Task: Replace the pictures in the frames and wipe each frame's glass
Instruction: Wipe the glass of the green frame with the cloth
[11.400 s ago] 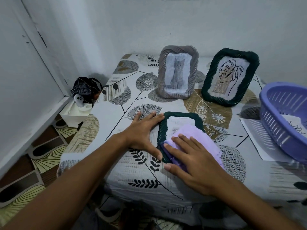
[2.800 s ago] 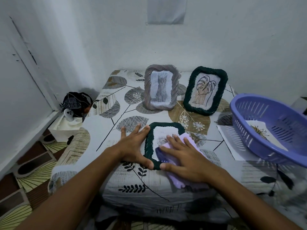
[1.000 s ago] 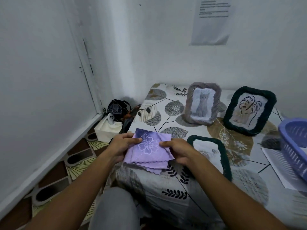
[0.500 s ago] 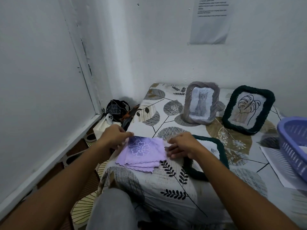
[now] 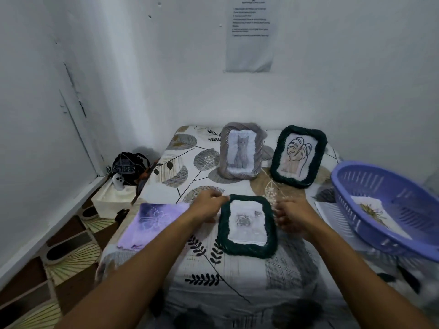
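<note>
A dark green frame (image 5: 247, 246) lies flat on the leaf-patterned table (image 5: 237, 276) with a pale picture under its glass. My left hand (image 5: 209, 206) is at its upper left corner, fingers pinching the rim. My right hand (image 5: 293, 218) is beside the frame's right edge with curled fingers; blur hides whether it grips. The folded purple cloth (image 5: 152, 224) lies flat at the table's left front, apart from both hands. Behind stand a grey frame with a cat picture (image 5: 241, 154) and a dark green frame with a leaf drawing (image 5: 298, 156).
A purple basket (image 5: 403, 231) at the right holds a loose picture (image 5: 373, 211) and sits over a white sheet (image 5: 332, 216). A black bag (image 5: 129, 166) and a white box (image 5: 111, 200) sit on the floor at the left. White walls close in behind and left.
Both hands have let go of the purple cloth, which now lies on the table's left front. They have moved right to the two sides of the flat dark green frame.
</note>
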